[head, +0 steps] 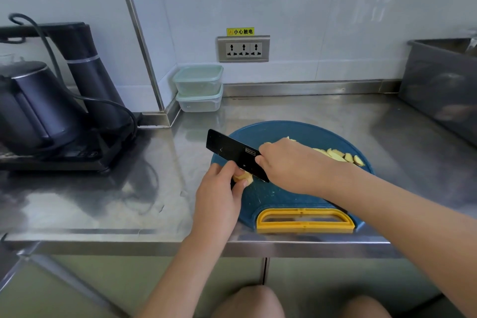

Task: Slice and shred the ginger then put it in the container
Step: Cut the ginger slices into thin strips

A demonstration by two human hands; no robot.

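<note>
A round blue cutting board (296,196) with a yellow handle lies on the steel counter. At its left edge my left hand (219,193) pinches a small pale piece of ginger (244,178). My right hand (289,165) grips a black cleaver (232,152); its blade stands against the ginger beside my left fingers. Several cut ginger slices (338,156) lie at the board's far right. Two clear containers with pale green lids (198,88) are stacked against the back wall.
A black kettle with its base and cable (51,116) fills the counter's left side. A grey bin (444,85) stands at the right. A wall socket (244,49) sits above the counter. The counter's front edge (180,242) runs below my forearms.
</note>
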